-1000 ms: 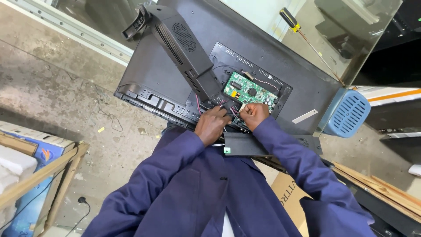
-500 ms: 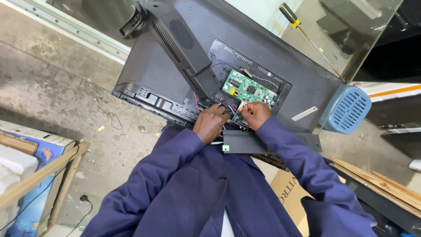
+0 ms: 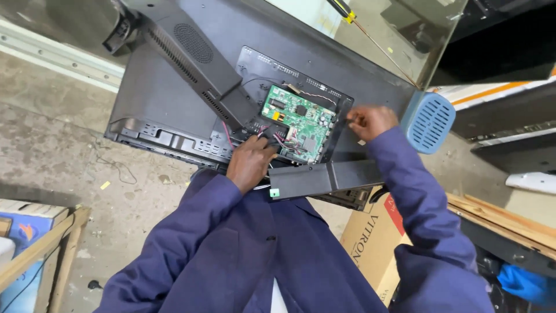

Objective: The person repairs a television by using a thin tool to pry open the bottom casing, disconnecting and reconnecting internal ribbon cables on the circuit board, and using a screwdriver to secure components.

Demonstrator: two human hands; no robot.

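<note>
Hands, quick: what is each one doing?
Left hand: fingers curled on wires beside the green circuit board; grip unclear.
Right hand: closed, pinching something small at the board's right edge.

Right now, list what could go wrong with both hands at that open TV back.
1. The left hand sits among thin wires by the green circuit board; a tug might pull a connector loose.
2. The right hand is at the opening's edge, so the loose black cover strip may slide off.

Green rectangular circuit board (image 3: 298,123) set in the open back of the flat black plastic television (image 3: 174,87), left hand (image 3: 250,163) at its near-left edge, right hand (image 3: 370,122) right, blue grilled plastic speaker (image 3: 430,122) beyond.
</note>
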